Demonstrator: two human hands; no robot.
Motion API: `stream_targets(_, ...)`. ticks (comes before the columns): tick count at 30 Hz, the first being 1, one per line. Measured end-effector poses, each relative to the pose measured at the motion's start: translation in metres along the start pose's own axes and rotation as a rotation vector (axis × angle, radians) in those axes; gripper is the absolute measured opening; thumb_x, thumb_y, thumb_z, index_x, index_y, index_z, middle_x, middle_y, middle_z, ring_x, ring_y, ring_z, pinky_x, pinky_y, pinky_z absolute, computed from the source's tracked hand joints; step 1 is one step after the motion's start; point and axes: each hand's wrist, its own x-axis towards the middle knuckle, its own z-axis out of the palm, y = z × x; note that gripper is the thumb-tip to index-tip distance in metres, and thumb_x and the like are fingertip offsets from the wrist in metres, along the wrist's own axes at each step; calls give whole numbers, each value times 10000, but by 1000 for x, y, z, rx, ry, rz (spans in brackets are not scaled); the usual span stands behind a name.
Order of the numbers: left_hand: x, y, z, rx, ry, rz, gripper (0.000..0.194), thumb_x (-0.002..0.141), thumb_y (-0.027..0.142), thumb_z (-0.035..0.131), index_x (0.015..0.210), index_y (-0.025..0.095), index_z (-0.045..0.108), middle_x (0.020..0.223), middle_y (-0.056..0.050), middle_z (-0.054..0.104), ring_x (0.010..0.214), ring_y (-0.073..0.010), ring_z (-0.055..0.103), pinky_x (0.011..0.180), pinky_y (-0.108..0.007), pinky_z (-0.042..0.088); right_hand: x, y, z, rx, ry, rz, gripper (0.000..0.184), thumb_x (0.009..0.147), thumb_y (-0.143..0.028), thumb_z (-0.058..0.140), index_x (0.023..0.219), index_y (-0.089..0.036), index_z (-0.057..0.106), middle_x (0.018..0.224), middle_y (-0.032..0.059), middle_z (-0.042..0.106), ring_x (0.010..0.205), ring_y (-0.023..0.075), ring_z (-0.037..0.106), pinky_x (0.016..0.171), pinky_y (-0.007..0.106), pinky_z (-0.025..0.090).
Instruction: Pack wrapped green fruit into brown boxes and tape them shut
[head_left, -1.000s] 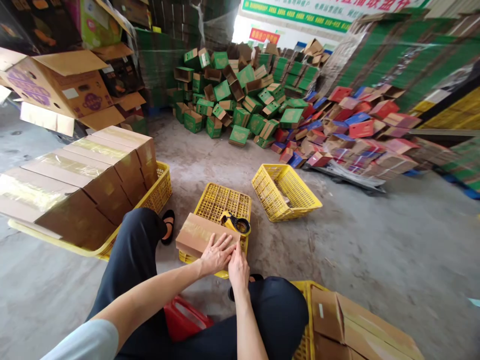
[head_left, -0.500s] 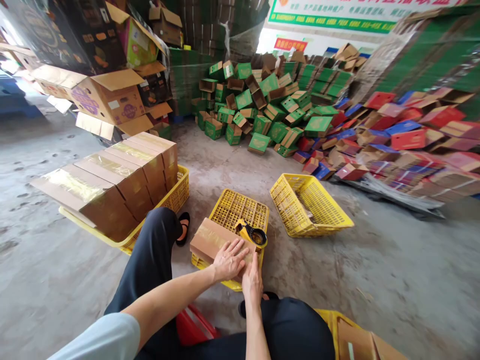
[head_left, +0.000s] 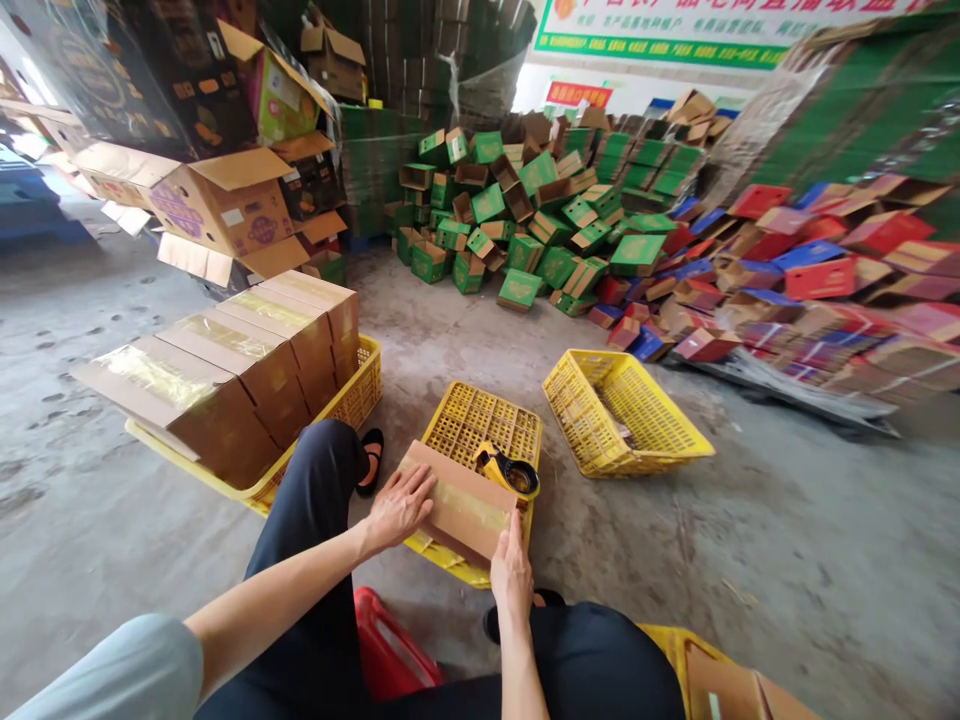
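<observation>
Where the head view looks down past the person's knees [head_left: 330, 450], a closed brown carton [head_left: 459, 495] lies on top of a yellow grid crate [head_left: 484, 412], long, low and box-shaped, with a shiny strip of yellowish tape [head_left: 474, 508] along its upper face. Of the two hands, the left hand [head_left: 403, 505] rests flat on the carton's left end, fingers extended and gripping nothing; the right hand [head_left: 511, 568] touches its right end, fingers nearly straight, though whether they pinch it cannot be told. Just beside the carton sits a yellow-and-black tape dispenser [head_left: 510, 470]. The cardboard looks matt, the crate is an open lattice, and the floor [head_left: 787, 540] is grey and stained. The carton's underside is hidden, and a lower-right crate [head_left: 671, 645] is cut off.
</observation>
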Motion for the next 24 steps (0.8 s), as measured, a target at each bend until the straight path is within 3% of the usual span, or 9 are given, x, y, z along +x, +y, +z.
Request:
stream_targets(7,-3,-6,-5,45,20,-32,495,1039,430,453,1493,256,546,1559,-144,517,1472,-320,438,1234,-545,294,0,-1,1,15,25,-39,673,1007,-343,222,1635,-125,318,1261,217,714,1120,363,715,956,465,536)
stream_targets(12,15,-2,-6,82,26,-29,485,1027,411,484,1463,218,569,1507,-169,545,1463,-350,417,1183,-525,352,2,-2,4,1,24,-21,652,1023,-353,225,1639,-158,318,1301,192,702,1121,339,716,969,439,533)
stream_targets(18,38,2,-18,116,-35,-35,466,1033,416,460,1422,196,590,1365,-172,610,1332,-358,498,1059,-493,443,3,0,9,-18,26,-29,654,1029,-370,211,1644,-166,301,1333,198,685,1076,335,724,903,424,546)
stream_targets(21,36,-1,-16,123,-50,-37,520,1031,450,476,1471,183,548,1425,-184,574,1366,-370,469,1072,-505,432,3,4,13,-39,133,-106,655,1036,-367,186,1606,-105,373,1284,227,690,1093,328,705,906,411,539)
stream_targets(24,25,-6,-10,148,-41,2,602,1032,510,476,1533,178,488,1523,-199,500,1442,-381,400,1104,-523,406,-1,5,20,-99,372,-297,622,1050,-367,225,1510,-58,507,1400,265,604,1212,345,629,993,448,497)
